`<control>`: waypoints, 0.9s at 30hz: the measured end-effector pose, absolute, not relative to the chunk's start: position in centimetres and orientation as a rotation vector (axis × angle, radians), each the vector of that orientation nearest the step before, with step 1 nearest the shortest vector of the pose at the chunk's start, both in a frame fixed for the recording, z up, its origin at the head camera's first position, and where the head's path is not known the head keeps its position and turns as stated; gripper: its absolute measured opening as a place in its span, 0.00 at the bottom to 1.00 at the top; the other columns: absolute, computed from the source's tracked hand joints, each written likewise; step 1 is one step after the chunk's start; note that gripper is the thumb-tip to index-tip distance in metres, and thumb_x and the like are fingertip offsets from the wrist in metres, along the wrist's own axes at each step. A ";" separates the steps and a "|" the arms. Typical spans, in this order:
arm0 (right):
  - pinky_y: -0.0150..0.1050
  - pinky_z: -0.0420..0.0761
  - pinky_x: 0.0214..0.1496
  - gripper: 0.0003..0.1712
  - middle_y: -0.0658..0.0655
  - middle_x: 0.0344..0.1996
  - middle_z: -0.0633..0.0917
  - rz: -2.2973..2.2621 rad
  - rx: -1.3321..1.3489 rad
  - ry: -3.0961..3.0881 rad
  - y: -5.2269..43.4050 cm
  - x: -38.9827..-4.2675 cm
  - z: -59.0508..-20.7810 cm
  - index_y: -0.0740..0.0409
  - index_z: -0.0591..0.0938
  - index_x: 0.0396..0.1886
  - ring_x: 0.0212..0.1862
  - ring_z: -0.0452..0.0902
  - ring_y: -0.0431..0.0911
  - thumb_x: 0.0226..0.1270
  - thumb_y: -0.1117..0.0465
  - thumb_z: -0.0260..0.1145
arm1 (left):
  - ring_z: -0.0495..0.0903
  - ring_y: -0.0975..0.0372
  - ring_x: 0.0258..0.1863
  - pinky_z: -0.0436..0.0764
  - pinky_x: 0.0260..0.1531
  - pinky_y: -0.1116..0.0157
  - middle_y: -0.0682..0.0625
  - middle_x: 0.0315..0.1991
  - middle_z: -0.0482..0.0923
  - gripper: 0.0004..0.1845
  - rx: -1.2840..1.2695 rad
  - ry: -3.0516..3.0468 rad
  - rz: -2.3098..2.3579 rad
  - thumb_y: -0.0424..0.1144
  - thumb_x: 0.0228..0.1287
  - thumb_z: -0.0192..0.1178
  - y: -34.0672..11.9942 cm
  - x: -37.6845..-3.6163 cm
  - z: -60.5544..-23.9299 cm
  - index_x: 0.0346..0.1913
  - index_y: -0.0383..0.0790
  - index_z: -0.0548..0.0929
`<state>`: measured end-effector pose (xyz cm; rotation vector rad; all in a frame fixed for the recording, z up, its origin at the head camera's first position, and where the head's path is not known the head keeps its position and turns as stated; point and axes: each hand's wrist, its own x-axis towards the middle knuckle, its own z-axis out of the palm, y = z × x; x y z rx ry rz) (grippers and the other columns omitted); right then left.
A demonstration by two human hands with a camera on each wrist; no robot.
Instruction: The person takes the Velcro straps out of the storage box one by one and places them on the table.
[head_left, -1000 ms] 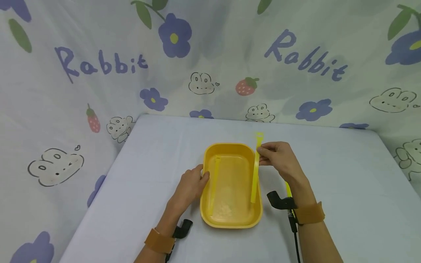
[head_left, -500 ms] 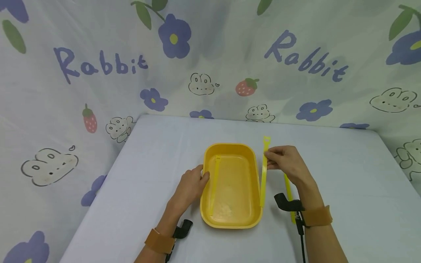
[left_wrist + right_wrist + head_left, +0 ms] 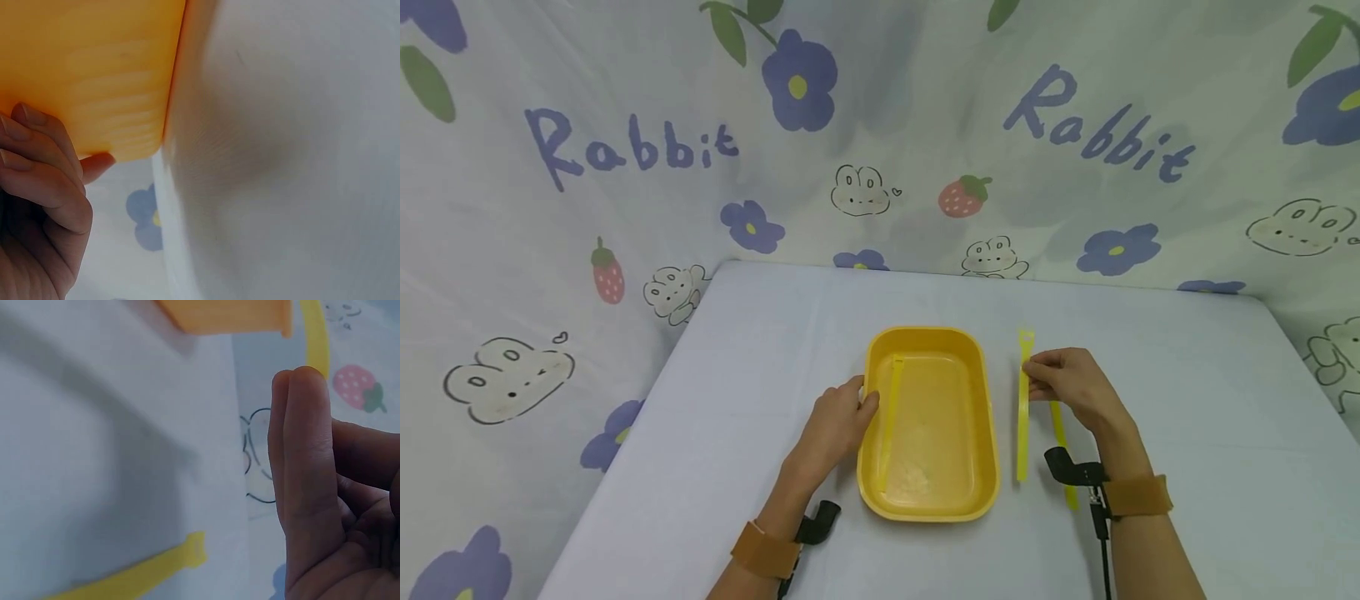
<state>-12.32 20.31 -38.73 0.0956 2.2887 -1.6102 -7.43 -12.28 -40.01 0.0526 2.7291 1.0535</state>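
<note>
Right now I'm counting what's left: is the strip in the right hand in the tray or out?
Out. The strip hangs right of the tray.

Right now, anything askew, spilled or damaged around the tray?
Nothing stands out. The yellow tray sits flat on the table, steadied by the left hand. One yellow strap lies inside it. The right hand pinches a second strap just right of the tray, and a third strap lies beside it. No spill or damage is visible.

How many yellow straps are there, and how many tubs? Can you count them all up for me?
Yellow straps: 3 - one in the tub, one pinched by the right hand, one on the table by that wrist.
Yellow tubs: 1, its rim held by the left hand.
Total: 4
</note>
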 end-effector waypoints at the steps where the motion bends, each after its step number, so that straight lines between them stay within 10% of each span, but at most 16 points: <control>1: 0.35 0.83 0.39 0.22 0.61 0.33 0.82 -1.603 0.102 2.286 20.4 -12.3 -39.0 0.82 0.74 0.57 0.30 0.83 0.42 0.74 0.64 0.59 | 0.73 0.62 0.17 0.74 0.21 0.65 0.50 0.21 0.74 0.22 0.049 2.728 1.054 0.43 0.76 0.49 -12.3 -7.4 -40.0 0.62 0.28 0.73; 27: 0.38 0.82 0.32 0.14 0.58 0.22 0.83 -1.335 0.152 2.416 20.1 -12.4 -42.5 0.78 0.80 0.45 0.23 0.81 0.46 0.72 0.67 0.58 | 0.73 0.61 0.16 0.74 0.20 0.65 0.50 0.20 0.73 0.20 0.045 2.719 1.071 0.42 0.77 0.49 -12.2 -7.5 -40.0 0.59 0.29 0.74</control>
